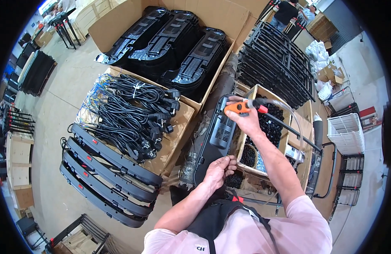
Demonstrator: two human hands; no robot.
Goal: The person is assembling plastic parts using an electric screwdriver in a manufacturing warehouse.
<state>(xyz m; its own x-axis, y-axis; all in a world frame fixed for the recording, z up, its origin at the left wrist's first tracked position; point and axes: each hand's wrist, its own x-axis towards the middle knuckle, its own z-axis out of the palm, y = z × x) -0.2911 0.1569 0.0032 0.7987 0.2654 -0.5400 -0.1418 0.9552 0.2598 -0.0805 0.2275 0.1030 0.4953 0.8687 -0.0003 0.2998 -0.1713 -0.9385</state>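
My right hand [245,120] is wrapped around an orange air tool [238,109] with a clear hose [280,103] running off to the right. The tool is over the far part of a long black plastic housing [222,129] with vent slots, which lies in front of me. Whether its tip touches the housing is hidden by the hand and tool. My left hand [220,171] is closed in a pinch beside the housing's near right edge. What its fingers hold, if anything, is too small to make out.
Right of the housing, a wooden bin [284,146] holds many small black parts [269,125]. Bundled black power cables [132,112] lie on a carton to the left, above stacked dark curved panels [106,169]. A large carton [242,25] holds more black housings [195,59]. Black metal frames [276,63] stand beyond.
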